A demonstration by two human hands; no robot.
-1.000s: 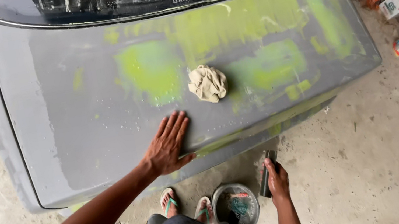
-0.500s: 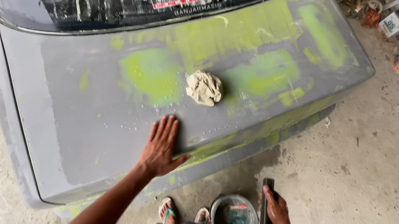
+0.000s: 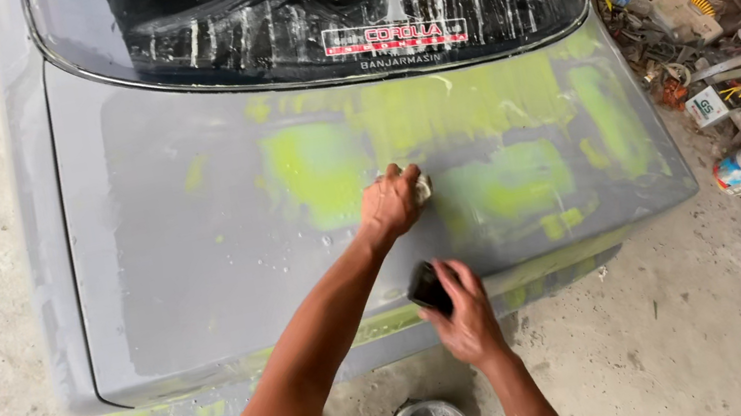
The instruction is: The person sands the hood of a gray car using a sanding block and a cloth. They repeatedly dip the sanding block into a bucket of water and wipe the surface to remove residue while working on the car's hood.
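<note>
The left hand (image 3: 390,204) squeezes a pale rag (image 3: 423,189) on the grey car lid (image 3: 199,269); the right hand (image 3: 461,319) grips a dark block (image 3: 427,287) at five o'clock from the rag, near it.

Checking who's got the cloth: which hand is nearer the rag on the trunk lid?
Left. The left hand covers the rag; the right hand, holding a dark block, is lower, near the lid's edge.

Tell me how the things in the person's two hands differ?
The left hand grips a pale crumpled rag, soft and shapeless; the right hand holds a dark block, flat and rigid. The rag sits higher up the grey trunk lid, the block near its lower edge. Both rest against the lid.
</note>
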